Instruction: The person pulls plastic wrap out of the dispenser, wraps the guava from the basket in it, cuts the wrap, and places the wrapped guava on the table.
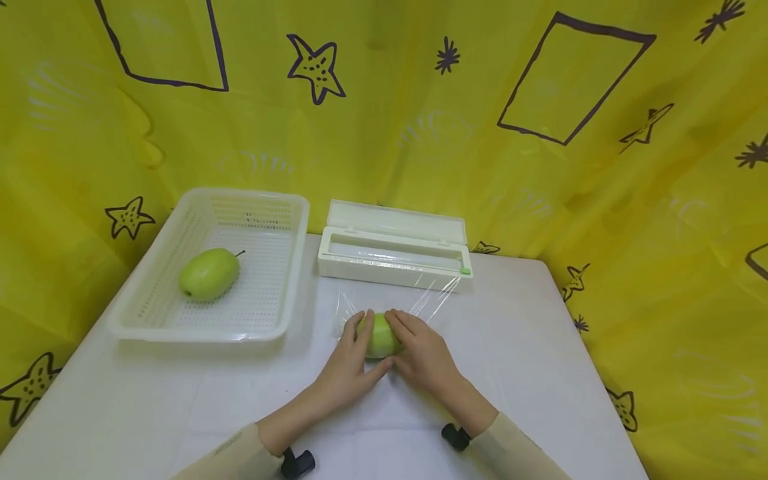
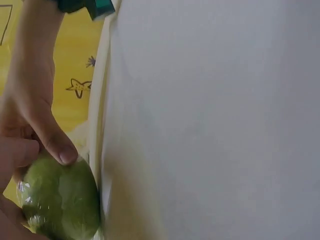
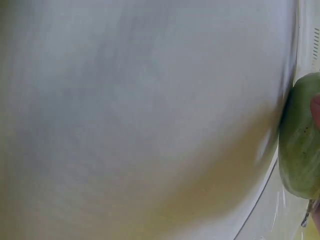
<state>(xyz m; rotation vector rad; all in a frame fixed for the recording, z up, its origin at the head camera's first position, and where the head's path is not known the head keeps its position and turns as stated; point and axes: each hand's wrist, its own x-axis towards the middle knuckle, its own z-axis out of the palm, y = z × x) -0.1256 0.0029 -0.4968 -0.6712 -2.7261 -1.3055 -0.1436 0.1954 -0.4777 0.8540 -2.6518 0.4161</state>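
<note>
A small green melon (image 1: 381, 337) rests on the white table between both hands, with clear plastic wrap (image 1: 433, 301) stretched from it back to the dispenser box. My left hand (image 1: 348, 367) grips its left side, thumb at the near edge. On the opposite side my right hand (image 1: 426, 353) holds it, fingertips over the top. In the left wrist view, shiny film clings to the melon (image 2: 62, 200). The right wrist view shows one end of the melon (image 3: 300, 140) with a short stem (image 3: 306, 215).
The long white wrap dispenser (image 1: 393, 267) stands behind the hands with its lid raised. To the left is a white plastic basket (image 1: 273, 327) holding another green melon (image 1: 210, 275). A yellow patterned curtain (image 1: 384, 133) hangs around the table's back and sides.
</note>
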